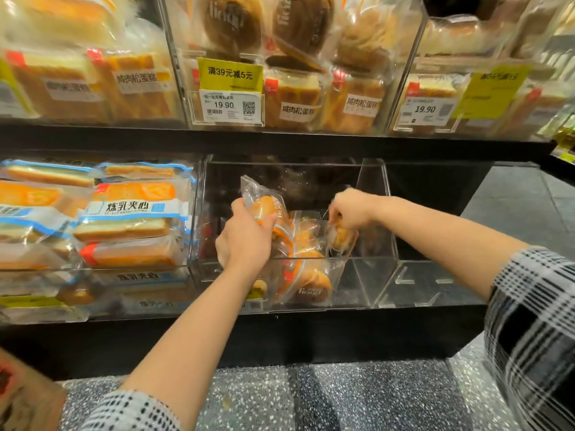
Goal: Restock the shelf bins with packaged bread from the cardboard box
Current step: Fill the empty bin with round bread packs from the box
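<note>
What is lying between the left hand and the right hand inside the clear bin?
In the head view, orange-trimmed bread packets lie between the left hand and right hand.

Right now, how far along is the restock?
Early to midway. A few bread packs already lie in the middle clear bin. Left hand holds a pack over it; right hand pinches another. The bin is mostly unfilled; the right-hand bin looks empty.

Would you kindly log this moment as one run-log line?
left hand: grips bread pack | right hand: pinches bun pack | site: clear middle bin, partly filled
</note>
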A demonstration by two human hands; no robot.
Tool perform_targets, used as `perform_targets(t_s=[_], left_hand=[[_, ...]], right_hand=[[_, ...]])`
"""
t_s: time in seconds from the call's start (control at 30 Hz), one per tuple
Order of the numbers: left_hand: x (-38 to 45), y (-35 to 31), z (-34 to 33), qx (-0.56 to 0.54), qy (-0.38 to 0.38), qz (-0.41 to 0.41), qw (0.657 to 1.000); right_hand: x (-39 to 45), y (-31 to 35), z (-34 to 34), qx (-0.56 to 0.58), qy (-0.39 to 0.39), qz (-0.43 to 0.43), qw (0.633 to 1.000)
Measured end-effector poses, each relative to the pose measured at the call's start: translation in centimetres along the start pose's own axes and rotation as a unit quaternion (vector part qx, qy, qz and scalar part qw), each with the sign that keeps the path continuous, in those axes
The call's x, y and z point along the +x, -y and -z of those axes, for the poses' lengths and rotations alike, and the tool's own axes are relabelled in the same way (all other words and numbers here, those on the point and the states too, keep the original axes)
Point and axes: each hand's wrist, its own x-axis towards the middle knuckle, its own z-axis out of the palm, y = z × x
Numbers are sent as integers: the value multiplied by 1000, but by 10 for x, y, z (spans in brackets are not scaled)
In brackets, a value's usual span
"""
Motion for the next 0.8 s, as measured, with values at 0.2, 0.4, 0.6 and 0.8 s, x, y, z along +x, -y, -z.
perform_targets(t_s=[0.2, 0.4, 0.6, 0.8], left_hand=[[-5, 0, 3, -75, -14, -10, 997], [-18, 9, 6, -148, -44, -108, 982], [-14, 23, 1, -285, -3, -157, 946], [-1, 19, 4, -62, 84, -141, 984]], right_hand=[[-27, 46, 33, 567, 6, -41, 823], [-31, 76, 35, 632, 24, -12, 775], [-19, 74, 22, 508, -134, -83, 847], [-55, 21, 66, 311, -94, -64, 943]])
